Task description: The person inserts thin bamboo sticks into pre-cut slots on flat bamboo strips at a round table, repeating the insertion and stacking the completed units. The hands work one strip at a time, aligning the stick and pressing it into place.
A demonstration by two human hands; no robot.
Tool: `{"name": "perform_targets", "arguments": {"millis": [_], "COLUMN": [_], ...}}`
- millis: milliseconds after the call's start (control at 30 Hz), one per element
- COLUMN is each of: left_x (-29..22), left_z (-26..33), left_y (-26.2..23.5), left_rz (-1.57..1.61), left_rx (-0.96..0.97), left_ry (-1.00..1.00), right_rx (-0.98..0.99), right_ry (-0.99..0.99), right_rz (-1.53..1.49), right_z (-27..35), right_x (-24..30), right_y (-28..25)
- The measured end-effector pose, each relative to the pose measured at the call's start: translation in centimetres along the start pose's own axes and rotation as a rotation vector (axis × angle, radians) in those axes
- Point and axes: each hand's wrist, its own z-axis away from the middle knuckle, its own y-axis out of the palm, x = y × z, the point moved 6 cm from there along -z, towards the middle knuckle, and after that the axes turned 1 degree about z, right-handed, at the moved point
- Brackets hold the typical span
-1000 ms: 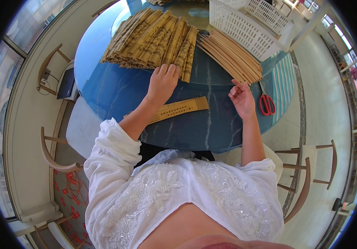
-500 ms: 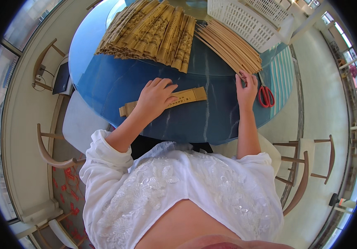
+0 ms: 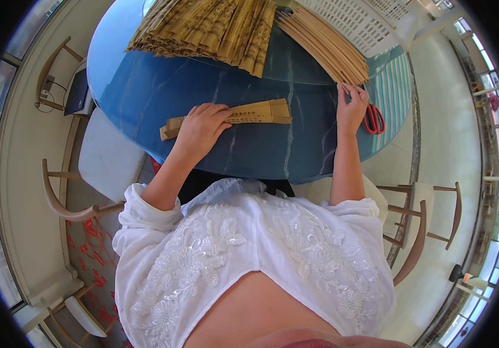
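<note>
My left hand (image 3: 200,126) lies across a flat gold paper sleeve (image 3: 256,112), its bent fingers on the far edge and the thumb on the near side. Dark print runs along the sleeve, and its folded left end sticks out past my wrist. Over to the right, my right hand (image 3: 351,109) pinches near ends of thin wooden chopsticks (image 3: 326,47) at the edge of their spread bundle. How many are between the fingertips I cannot tell. Red-handled scissors (image 3: 373,120) lie just right of that hand, blades partly hidden.
A big pile of gold patterned sleeves (image 3: 203,32) covers the far left of the round blue marbled table (image 3: 261,152). Behind the chopsticks stands a white slatted plastic basket (image 3: 359,26). Wooden chairs (image 3: 417,229) stand around the table.
My right hand has moved slightly away from me at the chopstick ends, its fingers now pinched together. My left hand has shifted a little left on the sleeve. The whole view has tilted slightly.
</note>
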Motion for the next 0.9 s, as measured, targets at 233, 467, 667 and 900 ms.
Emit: {"name": "perform_targets", "arguments": {"millis": [233, 467, 667, 900], "left_x": [-1.4, -1.6, -1.2, -0.6], "left_z": [0.9, 2.0, 0.0, 1.1], "left_y": [-1.0, -2.5, -3.6, -1.2], "left_rz": [-0.026, -0.036, -0.183, -0.373], "left_rx": [-0.139, -0.230, -0.284, -0.217], "left_ry": [0.061, 0.046, 0.134, 0.287], "right_rx": [-0.174, -0.390, -0.378, -0.366], "right_ry": [0.513, 0.613, 0.715, 0.775], "right_rz": [-0.762, -1.087, -1.216, -1.276], "right_z": [0.2, 0.1, 0.5, 0.5], "right_x": [-3.1, -3.3, -4.9, -4.4], "right_y": [0.1, -1.4, -0.5, -0.3]}}
